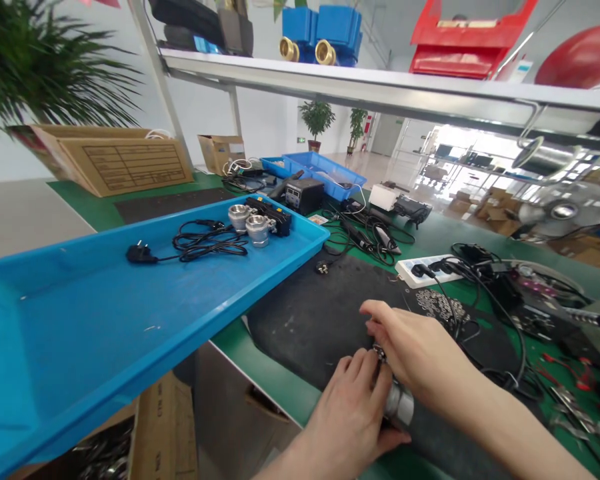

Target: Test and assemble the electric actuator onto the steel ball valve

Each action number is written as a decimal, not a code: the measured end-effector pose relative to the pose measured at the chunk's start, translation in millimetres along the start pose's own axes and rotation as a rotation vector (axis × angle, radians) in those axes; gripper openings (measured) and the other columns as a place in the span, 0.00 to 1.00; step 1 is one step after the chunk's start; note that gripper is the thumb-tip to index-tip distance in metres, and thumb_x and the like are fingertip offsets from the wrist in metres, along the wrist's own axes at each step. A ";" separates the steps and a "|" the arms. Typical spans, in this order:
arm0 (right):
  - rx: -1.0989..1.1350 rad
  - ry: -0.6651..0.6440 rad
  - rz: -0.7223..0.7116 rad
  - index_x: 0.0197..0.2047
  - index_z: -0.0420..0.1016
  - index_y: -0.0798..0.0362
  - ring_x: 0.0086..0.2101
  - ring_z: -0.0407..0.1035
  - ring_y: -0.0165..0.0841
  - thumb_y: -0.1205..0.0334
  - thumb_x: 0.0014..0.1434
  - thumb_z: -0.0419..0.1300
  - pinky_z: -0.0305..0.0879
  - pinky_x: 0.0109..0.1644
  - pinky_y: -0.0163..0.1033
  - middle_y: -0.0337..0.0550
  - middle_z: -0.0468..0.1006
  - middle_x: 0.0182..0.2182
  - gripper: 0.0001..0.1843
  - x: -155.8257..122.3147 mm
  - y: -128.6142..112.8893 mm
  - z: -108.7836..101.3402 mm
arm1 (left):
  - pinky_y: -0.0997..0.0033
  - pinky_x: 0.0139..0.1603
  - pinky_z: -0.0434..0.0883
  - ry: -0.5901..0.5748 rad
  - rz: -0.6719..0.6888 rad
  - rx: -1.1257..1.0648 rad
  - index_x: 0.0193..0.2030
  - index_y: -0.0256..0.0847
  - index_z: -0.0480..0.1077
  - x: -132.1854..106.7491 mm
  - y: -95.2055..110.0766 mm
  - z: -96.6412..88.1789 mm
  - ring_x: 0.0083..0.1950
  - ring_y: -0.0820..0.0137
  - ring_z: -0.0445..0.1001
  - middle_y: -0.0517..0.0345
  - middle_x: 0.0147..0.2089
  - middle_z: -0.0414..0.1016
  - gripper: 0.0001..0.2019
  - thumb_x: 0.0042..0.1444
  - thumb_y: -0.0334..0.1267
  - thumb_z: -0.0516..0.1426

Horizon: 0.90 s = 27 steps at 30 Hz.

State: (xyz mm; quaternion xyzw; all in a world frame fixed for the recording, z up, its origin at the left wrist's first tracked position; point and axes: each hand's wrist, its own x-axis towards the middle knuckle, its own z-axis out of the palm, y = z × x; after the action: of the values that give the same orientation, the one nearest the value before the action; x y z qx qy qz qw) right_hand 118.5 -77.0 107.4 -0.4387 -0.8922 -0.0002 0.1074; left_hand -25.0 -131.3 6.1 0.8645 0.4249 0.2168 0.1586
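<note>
A silver metal valve (400, 404) lies low over the black mat, largely covered by my hands. My left hand (347, 410) is closed around it, thumb toward me and fingers over its far side. My right hand (405, 340) reaches in from the right with bent fingers, at a small metal part (379, 353) on the valve's upper end. What its fingertips grip is hidden. Two similar metal valves (258, 230) with black housings (275, 215) stand in the blue tray (220, 307), beside a coiled black power cable (200, 245).
The black mat (310, 320) covers the green bench. On it lie many small metal rings (433, 301). A white power strip (425, 270), black cables and pliers (575, 410) are on the right. A black power-supply box (304, 193) stands behind. A shelf (330, 77) spans above.
</note>
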 end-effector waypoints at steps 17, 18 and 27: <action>-0.088 -0.151 -0.128 0.50 0.68 0.49 0.37 0.74 0.42 0.72 0.63 0.56 0.49 0.30 0.40 0.42 0.82 0.35 0.13 39.2 -26.9 2.4 | 0.47 0.73 0.60 -0.003 0.184 0.337 0.69 0.35 0.63 3.0 -6.8 11.0 0.72 0.48 0.64 0.39 0.69 0.69 0.37 0.61 0.58 0.62; -0.062 -0.148 -0.122 0.49 0.68 0.49 0.37 0.74 0.42 0.72 0.63 0.56 0.49 0.30 0.40 0.42 0.82 0.35 0.13 37.8 -25.6 2.0 | 0.46 0.73 0.59 -0.002 0.195 0.350 0.69 0.35 0.63 3.5 -6.7 10.0 0.72 0.48 0.63 0.38 0.69 0.68 0.37 0.62 0.58 0.61; 0.473 -0.101 0.083 0.45 0.67 0.48 0.35 0.71 0.31 0.72 0.67 0.48 0.58 0.38 0.35 0.38 0.78 0.36 0.11 14.0 -13.3 -1.4 | 0.46 0.67 0.65 0.006 0.206 0.413 0.65 0.33 0.64 -1.8 -6.5 7.0 0.67 0.46 0.68 0.35 0.64 0.71 0.33 0.64 0.58 0.58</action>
State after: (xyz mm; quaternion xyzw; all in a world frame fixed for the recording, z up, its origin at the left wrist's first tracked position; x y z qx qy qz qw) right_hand 100.1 -74.3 112.8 -0.4369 -0.8530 0.2347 0.1624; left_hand -26.8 -129.6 -3.3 0.9167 0.3703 0.1428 -0.0459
